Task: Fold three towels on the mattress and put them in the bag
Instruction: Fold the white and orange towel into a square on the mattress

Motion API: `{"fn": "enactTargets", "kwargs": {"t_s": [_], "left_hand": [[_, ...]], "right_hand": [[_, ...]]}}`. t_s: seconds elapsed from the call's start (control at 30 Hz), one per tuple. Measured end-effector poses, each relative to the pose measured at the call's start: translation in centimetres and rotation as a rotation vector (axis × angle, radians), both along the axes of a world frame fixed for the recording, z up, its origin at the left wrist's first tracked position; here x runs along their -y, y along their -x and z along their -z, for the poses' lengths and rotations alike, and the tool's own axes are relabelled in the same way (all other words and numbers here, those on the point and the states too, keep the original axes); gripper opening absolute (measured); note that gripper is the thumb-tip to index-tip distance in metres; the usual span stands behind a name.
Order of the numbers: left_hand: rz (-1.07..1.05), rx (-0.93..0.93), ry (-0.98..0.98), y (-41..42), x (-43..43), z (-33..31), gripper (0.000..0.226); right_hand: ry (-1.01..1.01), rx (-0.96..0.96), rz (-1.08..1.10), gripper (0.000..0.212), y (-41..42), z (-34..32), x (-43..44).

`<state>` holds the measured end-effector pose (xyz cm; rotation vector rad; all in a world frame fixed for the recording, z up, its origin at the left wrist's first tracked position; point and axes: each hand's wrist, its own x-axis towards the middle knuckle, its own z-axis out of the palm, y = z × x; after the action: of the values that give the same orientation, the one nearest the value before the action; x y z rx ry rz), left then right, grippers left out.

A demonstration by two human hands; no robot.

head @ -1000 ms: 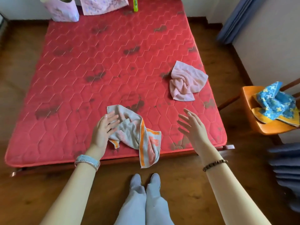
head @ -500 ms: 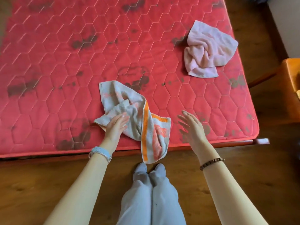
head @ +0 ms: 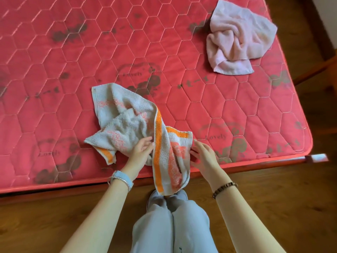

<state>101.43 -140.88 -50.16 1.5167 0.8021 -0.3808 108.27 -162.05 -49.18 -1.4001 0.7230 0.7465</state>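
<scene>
near the front edge of the red quilted mattress [head: 73, 61], a crumpled grey-white towel [head: 127, 128] with orange stripes, partly on the cover and partly draped over the edge, hanging down toward the wooden floor [head: 273, 198]. left hand [head: 139, 152] laid on the middle of that towel, fingers nearly straight and close together, tips against the fold by the long orange stripe; a flat touch, not a closed grasp. right hand [head: 204, 156] at the towel's right edge, fingers loosely bent and slightly spread, tips meeting the cloth; impossible to tell whether pinching or only touching. pale blue band [head: 121, 178] on the left wrist, dark bead bracelet [head: 225, 189] on the right. farther back and to the right, well apart from the striped towel, a pink towel [head: 238, 39] bunched in a heap close to the mattress's right side. dark blotches and printed "lovely" marks across the cover. below, grey trousers [head: 173, 225] and grey shoes [head: 153, 197] on the floor just beside the bed's edge.
</scene>
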Motion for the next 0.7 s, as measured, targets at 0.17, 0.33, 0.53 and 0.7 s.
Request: {"fn": "enactTargets", "kwargs": {"t_s": [0.17, 0.33, 0.53, 0.7], "left_hand": [[0.041, 0.037, -0.063, -0.4, 0.4, 0.3, 0.016], [-0.045, 0.096, -0.051, -1.3, 0.4, -2.3, 0.002], [-0.136, 0.185, -0.049, -2.0, -0.4, -9.1, 0.005], [-0.242, 0.273, -0.003, -3.4, -1.3, -16.9, 0.007]], "right_hand": [[0.009, -0.049, 0.038, 0.033, 0.3, 1.8, -0.8], [0.108, -0.043, -0.129, 0.017, -0.1, 0.6, -1.3], [0.119, 0.039, -0.106, 0.013, -1.2, -4.7, -2.2], [-0.019, 0.154, -0.289, 0.013, -1.7, -11.3, -4.2]]}}
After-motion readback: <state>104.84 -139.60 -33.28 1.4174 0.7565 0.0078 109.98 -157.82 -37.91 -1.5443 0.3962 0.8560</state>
